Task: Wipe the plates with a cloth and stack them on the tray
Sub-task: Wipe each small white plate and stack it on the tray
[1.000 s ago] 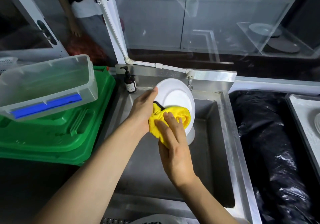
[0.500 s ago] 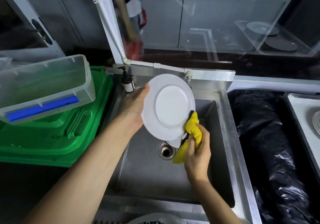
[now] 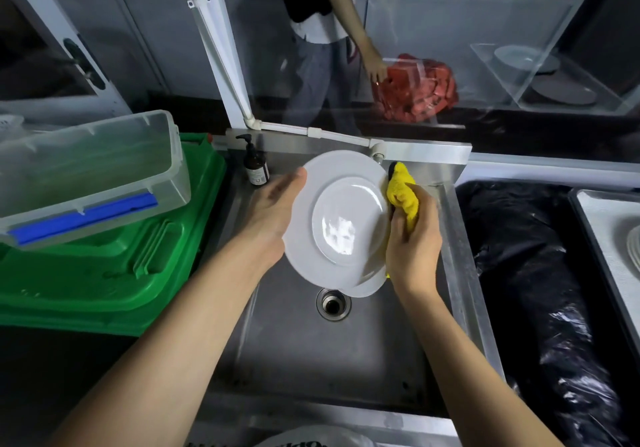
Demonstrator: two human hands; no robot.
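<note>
While I'm standing at the sink (image 3: pixel 311 360), I'm reaching both forearms out over it so any drips are falling toward the drain (image 3: pixel 333 304). (OP)

Why are you tipping the plate up instead of laying it flat? (reply)

Because I'm working on the rim, I think. My left hand (image 3: pixel 273 207) is pinching the plate (image 3: pixel 346 225) by its left edge. The thumb is lying along the front and the other fingers are hiding behind, so the face is tilting toward me over the sink. My right hand (image 3: pixel 412 238) is curling tight round the yellow cloth (image 3: pixel 403 192) and pressing it onto the plate's right edge, wrist bending inward. A second white rim is peeking out underneath, and I can't tell if that's another plate. (OP)

And the stacking? (reply)

Not getting to that yet, I reckon. The tray (image 3: pixel 602 221) is sitting off to my right past the black bag (image 3: pixel 526 273), well apart from both hands. Further back, the soap bottle (image 3: pixel 255 166) is standing in the sink's far corner. (OP)
</note>
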